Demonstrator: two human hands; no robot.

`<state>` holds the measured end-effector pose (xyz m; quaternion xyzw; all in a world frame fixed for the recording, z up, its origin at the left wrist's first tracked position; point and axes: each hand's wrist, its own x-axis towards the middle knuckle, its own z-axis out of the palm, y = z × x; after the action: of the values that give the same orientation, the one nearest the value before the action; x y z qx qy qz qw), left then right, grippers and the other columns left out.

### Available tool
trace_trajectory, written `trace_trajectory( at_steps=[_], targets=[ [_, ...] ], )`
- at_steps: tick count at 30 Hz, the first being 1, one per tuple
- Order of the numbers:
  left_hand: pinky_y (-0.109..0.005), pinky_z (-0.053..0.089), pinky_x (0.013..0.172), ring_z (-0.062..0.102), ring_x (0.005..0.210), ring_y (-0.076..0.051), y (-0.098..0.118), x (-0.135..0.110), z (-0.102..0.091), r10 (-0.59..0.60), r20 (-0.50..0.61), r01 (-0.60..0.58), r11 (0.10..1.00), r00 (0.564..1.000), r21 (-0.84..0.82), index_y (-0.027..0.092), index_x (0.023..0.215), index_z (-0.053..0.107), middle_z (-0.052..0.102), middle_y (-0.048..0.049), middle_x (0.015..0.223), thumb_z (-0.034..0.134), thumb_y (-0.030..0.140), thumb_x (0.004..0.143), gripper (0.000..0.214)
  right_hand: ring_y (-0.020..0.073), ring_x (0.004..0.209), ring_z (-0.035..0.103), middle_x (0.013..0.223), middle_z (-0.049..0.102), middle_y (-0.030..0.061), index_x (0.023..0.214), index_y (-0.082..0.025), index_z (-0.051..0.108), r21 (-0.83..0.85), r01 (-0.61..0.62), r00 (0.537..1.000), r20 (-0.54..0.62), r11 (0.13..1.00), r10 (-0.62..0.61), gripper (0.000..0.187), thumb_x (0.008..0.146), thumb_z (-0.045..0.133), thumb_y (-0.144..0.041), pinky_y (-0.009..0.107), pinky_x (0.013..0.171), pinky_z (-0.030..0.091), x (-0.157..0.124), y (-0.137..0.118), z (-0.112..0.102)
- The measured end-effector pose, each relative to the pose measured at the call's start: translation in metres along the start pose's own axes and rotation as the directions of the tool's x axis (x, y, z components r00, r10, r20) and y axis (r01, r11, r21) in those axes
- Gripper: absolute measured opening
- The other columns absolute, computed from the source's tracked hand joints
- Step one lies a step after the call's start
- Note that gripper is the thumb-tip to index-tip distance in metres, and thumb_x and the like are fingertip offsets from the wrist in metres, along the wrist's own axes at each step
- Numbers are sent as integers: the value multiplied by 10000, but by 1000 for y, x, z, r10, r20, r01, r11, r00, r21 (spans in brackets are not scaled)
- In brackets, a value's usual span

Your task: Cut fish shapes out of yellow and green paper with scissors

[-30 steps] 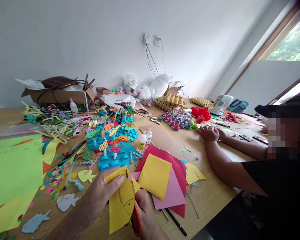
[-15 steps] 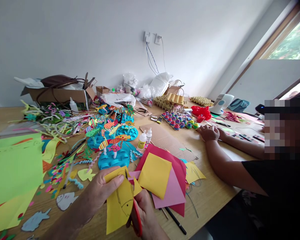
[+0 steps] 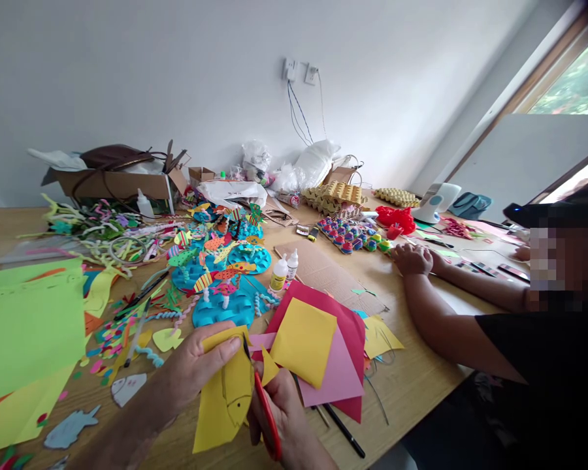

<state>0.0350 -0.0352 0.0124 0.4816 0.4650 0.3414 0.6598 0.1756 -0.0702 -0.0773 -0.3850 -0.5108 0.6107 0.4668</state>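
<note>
Pinched between thumb and fingers of my left hand (image 3: 203, 362) is a piece of yellow paper (image 3: 215, 418) with a fish drawn on it in dark line. My right hand (image 3: 287, 411) is closed around red-handled scissors (image 3: 269, 418), whose dark blade lies along the paper's right edge beside the drawn fish. A small yellow offcut (image 3: 269, 367) sits just above my right hand. Right of the hands, a yellow sheet (image 3: 306, 339) rests on a pink sheet (image 3: 338, 372) and a red sheet (image 3: 355, 352).
White glue bottles (image 3: 279, 274) stand behind the sheets, near blue egg-carton bases (image 3: 225, 310) bearing paper fish. Cut-out fish (image 3: 71, 427), confetti and green sheets (image 3: 24, 339) lie on the left. At the right, another person's hands (image 3: 414, 260) rest on the table.
The yellow paper has tilted, its lower end swinging left. The scissors have shifted slightly, and more of their dark blade shows along the paper's upper right edge.
</note>
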Motion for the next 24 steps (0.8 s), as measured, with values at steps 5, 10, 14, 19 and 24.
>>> trace_trajectory(
  at_steps=[5,10,14,19,24],
  targets=[
    [-239,469,564,607,621,-171,-7,6,-6,-43,-53,42,999,998,-16,206,827,649,665,25,645,745,472,619,350,36,335,311,406,390,-69,566,-172,444,-35,-29,1000,-12,999,28,447,843,550,-506,149,336,260,-3,0,-1],
    [-277,504,590,659,630,-208,-12,7,-8,-51,-85,44,996,995,-82,209,922,643,718,3,691,772,455,593,431,39,341,317,402,386,-69,549,-180,412,-115,-45,999,0,992,45,449,857,543,-481,154,337,243,-4,-7,-1],
    [-246,498,570,659,622,-187,-5,3,-9,-33,56,35,998,998,-45,223,864,648,721,17,695,711,468,680,314,36,330,298,399,361,-76,548,-188,390,-120,-32,999,12,992,34,429,871,523,-437,153,326,227,-4,-15,0],
    [-212,449,527,596,589,-154,-7,3,-21,-4,107,-6,996,994,87,217,764,662,658,28,638,651,420,760,203,38,367,296,426,364,-64,526,-185,369,-198,6,998,67,980,7,422,889,495,-359,164,347,211,-6,-24,-5],
    [-214,454,556,591,633,-162,-14,4,-29,3,98,-16,991,995,134,233,773,679,662,20,681,640,434,768,205,49,392,313,451,374,-68,595,-191,384,-249,-5,996,83,968,27,345,879,522,-331,167,368,240,-9,-27,-9]
  ],
)
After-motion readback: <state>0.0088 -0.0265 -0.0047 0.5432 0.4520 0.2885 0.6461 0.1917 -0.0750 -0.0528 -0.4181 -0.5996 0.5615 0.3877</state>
